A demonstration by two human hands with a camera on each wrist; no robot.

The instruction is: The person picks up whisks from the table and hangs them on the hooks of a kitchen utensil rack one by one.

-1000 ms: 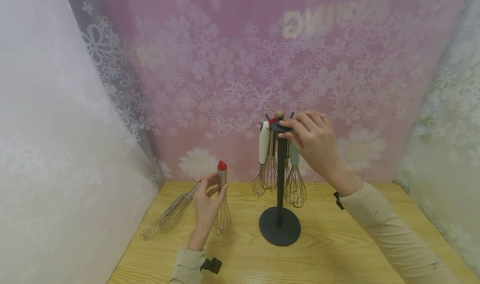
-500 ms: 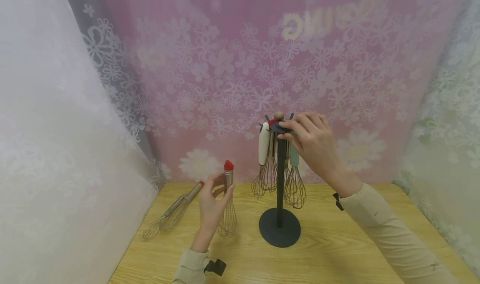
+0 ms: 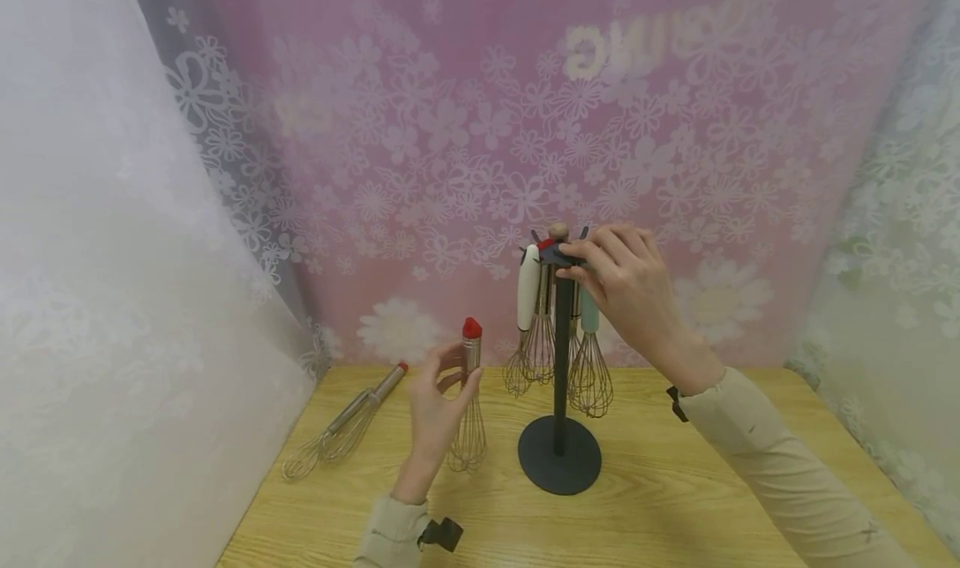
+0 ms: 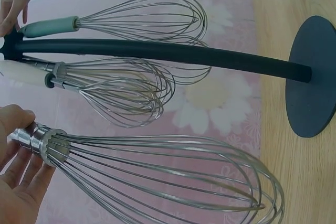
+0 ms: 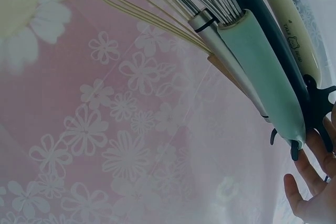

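The red-ended whisk (image 3: 471,352) is hanging in the air just left of the stand (image 3: 560,368), with the left hand (image 3: 437,401) holding it: that grip is clamping the metal handle between thumb and fingers. Its red end (image 3: 472,329) is pointing up and its wire loops are pointing down, so the long axis is running nearly upright, roughly parallel to the stand's pole. At the top of the stand, the right hand (image 3: 626,280) is pinching the hooked head (image 3: 552,256). The likeliest trouble is coming from crowding: the white-handled whisk (image 3: 528,289) is hanging on the stand's left side, nearest the held one, so any move toward the pole could be tangling wires or knocking it loose. The fingers are holding the whisk only high up, so a bump could be swinging its heavy-looking loops out of line. The right hand is covering part of the hooked head, perhaps blocking hooks there, and a sideways tug from its pinch could be tipping the stand on the worktop (image 3: 660,501).
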